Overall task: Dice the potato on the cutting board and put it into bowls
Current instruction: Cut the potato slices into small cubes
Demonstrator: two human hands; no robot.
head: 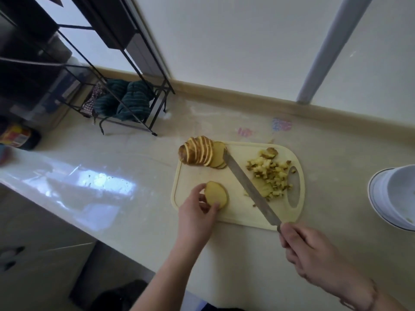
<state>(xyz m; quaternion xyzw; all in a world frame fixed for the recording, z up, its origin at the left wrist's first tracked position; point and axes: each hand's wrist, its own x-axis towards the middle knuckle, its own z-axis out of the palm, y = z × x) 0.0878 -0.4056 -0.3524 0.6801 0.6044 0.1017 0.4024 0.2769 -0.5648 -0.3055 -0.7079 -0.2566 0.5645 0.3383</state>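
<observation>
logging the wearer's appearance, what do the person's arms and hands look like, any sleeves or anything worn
Both forearms are bare, with no sleeves in view. The left hand has no glove, ring or band that shows. The right hand is also ungloved; something like a thin band shows at its wrist, but it is too blurred to identify.

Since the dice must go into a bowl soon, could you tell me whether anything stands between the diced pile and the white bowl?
Nothing visible does. The diced potato lies on the right part of the cutting board, and only bare counter separates the board's right edge from the white bowl. The knife lies on the pile's other side.
</observation>
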